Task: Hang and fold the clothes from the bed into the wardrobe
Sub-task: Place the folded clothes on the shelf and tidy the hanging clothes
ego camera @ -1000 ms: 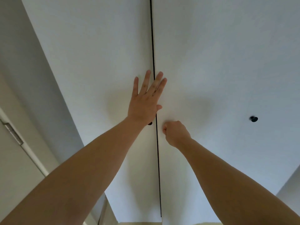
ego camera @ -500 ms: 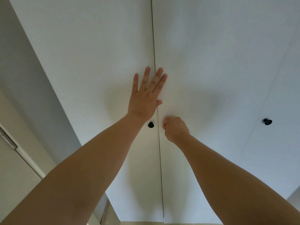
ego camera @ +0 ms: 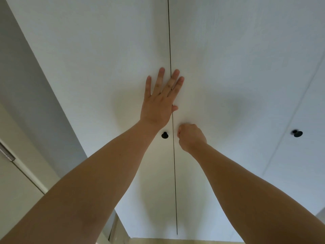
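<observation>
Wardrobe doors [ego camera: 98, 71], smooth matte white: left hand [ego camera: 160, 103] presses flat, fingers straight, across the seam [ego camera: 174, 173]. Right hand [ego camera: 190, 138], at its 4 o'clock, is curled; any grip is hidden.

No lettering, label, brand mark, number or sign can be read anywhere in the frame: the white wardrobe doors [ego camera: 105, 67] and their black knobs [ego camera: 164, 135] carry no legible markings.
</observation>
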The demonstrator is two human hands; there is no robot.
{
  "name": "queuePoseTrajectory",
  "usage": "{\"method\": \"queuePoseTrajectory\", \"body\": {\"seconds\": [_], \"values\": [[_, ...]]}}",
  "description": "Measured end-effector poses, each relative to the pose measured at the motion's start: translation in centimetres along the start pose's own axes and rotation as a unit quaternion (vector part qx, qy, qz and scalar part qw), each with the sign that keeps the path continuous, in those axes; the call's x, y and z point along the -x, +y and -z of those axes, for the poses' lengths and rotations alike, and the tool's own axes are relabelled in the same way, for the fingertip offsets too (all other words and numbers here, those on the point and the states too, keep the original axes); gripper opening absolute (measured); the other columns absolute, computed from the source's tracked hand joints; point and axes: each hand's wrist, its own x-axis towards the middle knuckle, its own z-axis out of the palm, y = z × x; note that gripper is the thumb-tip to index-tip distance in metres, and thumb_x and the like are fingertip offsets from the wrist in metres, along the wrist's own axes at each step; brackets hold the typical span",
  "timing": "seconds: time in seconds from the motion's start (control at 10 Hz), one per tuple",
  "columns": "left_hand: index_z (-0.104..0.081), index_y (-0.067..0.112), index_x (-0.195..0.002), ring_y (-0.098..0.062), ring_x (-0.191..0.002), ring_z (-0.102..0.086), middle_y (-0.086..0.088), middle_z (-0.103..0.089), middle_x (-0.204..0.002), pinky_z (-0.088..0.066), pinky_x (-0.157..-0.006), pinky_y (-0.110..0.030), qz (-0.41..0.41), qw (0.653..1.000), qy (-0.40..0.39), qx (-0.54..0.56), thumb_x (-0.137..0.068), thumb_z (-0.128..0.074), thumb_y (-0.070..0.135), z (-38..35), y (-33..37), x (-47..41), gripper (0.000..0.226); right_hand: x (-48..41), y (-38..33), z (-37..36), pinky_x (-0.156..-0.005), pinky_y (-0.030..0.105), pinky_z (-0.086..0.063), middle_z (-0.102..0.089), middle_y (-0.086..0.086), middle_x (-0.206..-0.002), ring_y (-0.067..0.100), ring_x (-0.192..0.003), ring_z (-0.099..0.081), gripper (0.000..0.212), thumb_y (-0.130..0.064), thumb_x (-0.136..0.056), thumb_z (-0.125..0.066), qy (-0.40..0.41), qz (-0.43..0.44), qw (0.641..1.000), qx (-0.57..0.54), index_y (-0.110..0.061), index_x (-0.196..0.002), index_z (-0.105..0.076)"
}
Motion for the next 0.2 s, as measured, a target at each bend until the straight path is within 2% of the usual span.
{"method": "queuePoseTrajectory", "body": {"seconds": [0.1, 0.2], "values": [[-0.004, 0.023, -0.159, -0.036, -0.152, 0.002, 0.003, -0.001, -0.167, -0.011, -0.118, -0.062, 0.006, 1.000, -0.016, 0.000, -0.086, -0.066, 0.049, 0.4, 0.2, -0.2, 0.100, -0.4, -0.4, 0.2, -0.065, 0.030, -0.045, -0.054, 0.000, -0.089, 0.022, -0.077, -0.054, 0.022, -0.003, -0.088, -0.053, -0.001, -0.001, 1.000, 0.003, -0.018, -0.099, -0.065], [-0.002, 0.022, -0.159, -0.036, -0.152, 0.003, 0.001, 0.001, -0.167, -0.010, -0.119, -0.061, 0.014, 0.999, -0.033, 0.009, -0.086, -0.067, 0.048, 1.9, 0.3, -0.3, 0.101, 1.5, 0.7, 0.2, -0.066, 0.031, -0.050, -0.059, -0.004, -0.091, 0.023, -0.081, -0.059, 0.017, -0.012, -0.095, -0.048, 0.014, 0.017, 0.998, -0.064, -0.022, -0.103, -0.059]]}}
